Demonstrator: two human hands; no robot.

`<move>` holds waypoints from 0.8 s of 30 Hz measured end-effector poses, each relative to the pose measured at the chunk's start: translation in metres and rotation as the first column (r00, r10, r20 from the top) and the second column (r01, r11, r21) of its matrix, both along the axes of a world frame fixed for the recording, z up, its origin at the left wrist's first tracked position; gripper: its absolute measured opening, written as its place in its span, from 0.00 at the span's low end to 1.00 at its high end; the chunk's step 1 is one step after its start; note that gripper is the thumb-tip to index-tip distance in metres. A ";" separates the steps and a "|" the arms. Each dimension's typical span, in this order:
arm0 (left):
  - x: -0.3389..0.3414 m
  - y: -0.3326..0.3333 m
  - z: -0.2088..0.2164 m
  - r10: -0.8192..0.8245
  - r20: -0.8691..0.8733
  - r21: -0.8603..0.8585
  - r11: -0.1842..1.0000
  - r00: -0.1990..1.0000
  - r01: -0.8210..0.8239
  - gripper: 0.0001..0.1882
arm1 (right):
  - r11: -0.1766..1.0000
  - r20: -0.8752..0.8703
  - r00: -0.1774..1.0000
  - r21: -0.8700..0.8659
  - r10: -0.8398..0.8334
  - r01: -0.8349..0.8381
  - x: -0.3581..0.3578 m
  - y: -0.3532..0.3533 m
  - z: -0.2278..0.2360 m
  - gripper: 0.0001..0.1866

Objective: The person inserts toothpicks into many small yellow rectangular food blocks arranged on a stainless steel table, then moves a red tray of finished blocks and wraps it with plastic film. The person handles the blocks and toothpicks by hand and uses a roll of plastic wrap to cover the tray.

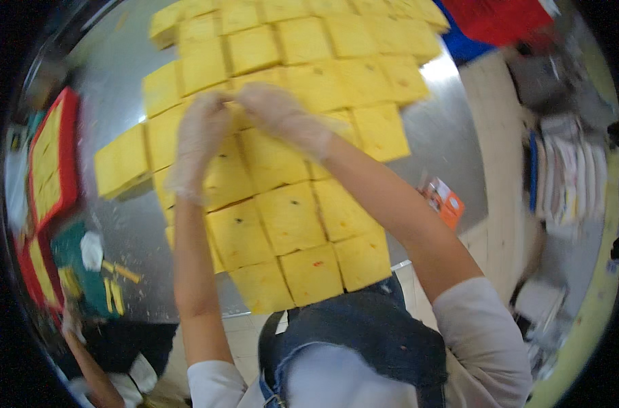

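Note:
Rows of thick yellow square blocks (290, 216) cover much of the steel table before me, set close together. Several bear a small dark or reddish speck on top. Both my hands wear thin clear gloves. Over the middle rows, my left hand (202, 132) and my right hand (275, 112) meet fingertip to fingertip just above the blocks. Their fingers are drawn together in a pinch, slightly blurred. Whatever lies between the fingertips is too small to make out.
An orange packet (445, 202) lies by the table's right edge. At left are red trays (70, 153) of yellow blocks and a green board (72, 248) with yellow strips. A co-worker's gloved hand (72, 319) is there. Folded cloths (571, 173) are stacked far right.

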State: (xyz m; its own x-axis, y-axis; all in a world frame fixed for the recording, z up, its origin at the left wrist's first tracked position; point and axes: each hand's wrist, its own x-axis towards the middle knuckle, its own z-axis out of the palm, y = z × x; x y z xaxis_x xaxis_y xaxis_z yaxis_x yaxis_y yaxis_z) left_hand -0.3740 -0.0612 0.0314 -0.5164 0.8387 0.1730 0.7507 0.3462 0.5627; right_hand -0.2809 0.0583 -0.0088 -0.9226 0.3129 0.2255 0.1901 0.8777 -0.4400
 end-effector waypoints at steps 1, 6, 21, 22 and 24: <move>0.001 0.002 -0.001 0.007 -0.014 -0.004 1.000 1.000 -0.007 0.12 | 0.999 -0.076 0.997 0.048 -0.018 0.022 0.001 -0.002 0.003 0.06; 0.023 0.020 -0.005 0.044 -0.144 0.123 0.992 0.989 -0.026 0.18 | 0.979 -0.367 0.924 -0.200 -0.109 0.036 0.084 0.009 0.027 0.10; 0.051 0.067 -0.043 -0.001 -0.691 -0.100 0.990 0.722 -0.094 0.19 | 0.922 0.056 0.969 -0.300 -0.239 0.245 0.358 0.020 0.037 0.04; 0.052 0.068 -0.040 0.013 -0.683 -0.112 0.986 0.731 -0.122 0.20 | 0.974 0.140 0.981 -0.167 -0.130 0.153 0.354 0.010 0.029 0.04; 0.059 0.070 -0.029 -0.002 -0.684 -0.148 0.979 0.729 -0.136 0.22 | 0.999 0.203 0.979 0.028 -0.036 0.031 0.348 -0.007 0.012 0.04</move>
